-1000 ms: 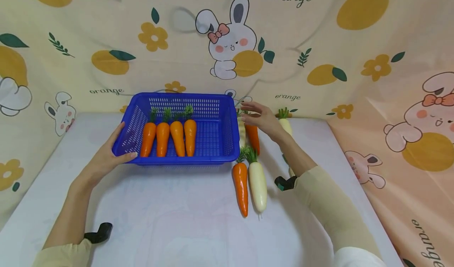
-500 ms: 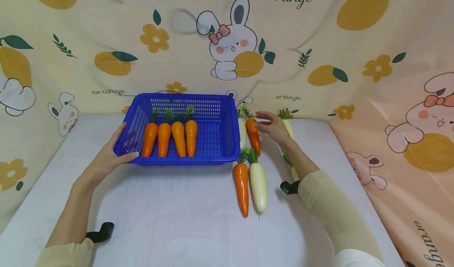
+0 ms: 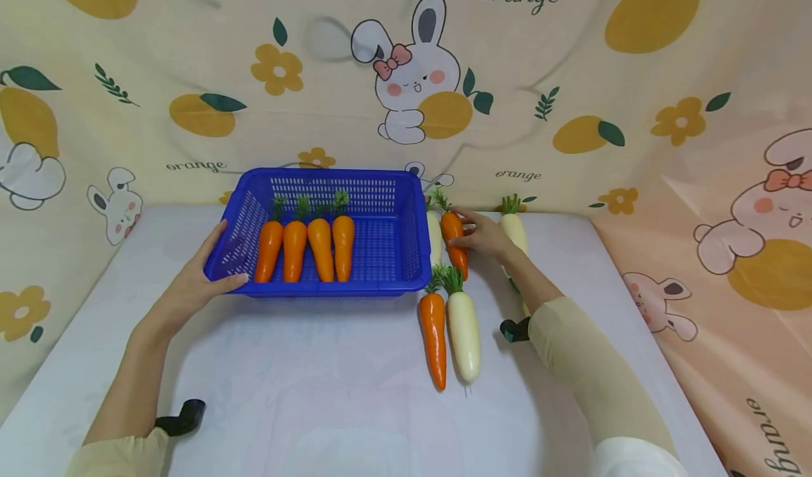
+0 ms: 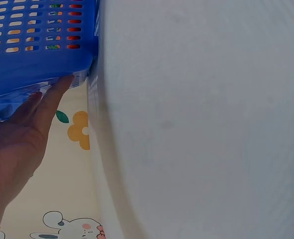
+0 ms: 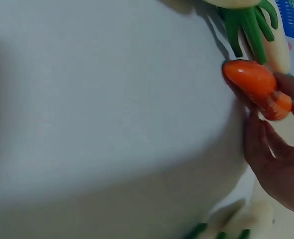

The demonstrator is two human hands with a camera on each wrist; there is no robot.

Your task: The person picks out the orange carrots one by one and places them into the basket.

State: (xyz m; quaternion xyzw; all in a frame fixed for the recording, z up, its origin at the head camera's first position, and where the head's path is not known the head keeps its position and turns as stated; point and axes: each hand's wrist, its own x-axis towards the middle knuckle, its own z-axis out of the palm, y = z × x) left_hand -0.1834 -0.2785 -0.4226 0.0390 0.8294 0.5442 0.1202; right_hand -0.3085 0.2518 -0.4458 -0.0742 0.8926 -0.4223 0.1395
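Observation:
My left hand [image 3: 187, 287] holds the blue plastic basket [image 3: 330, 288] at its front left corner, thumb on the front rim and fingers along the left side. In the left wrist view those fingers [image 4: 52, 102] lie against the basket's outer wall [image 4: 37, 72]. Several orange carrots [image 3: 294, 251] with green tops lie side by side in the basket's left half. Right of the basket, my right hand [image 3: 485, 237] grips another carrot [image 3: 453, 229] between thumb and fingers. In the right wrist view, this carrot [image 5: 251, 77] points its tapered end toward the camera.
Nearer me lie a carrot [image 3: 433, 336] and a white radish [image 3: 464, 336], side by side. Another white radish [image 3: 434, 237] lies against the basket's right side. Beyond my right hand is one more radish [image 3: 512, 232], with another partly hidden under my forearm. A patterned cloth [image 3: 317, 110] hangs behind.
My right hand has come away from the basket's right edge, passed to the carrot's right side and closed its fingers on it. The left hand and basket stay nearly in place.

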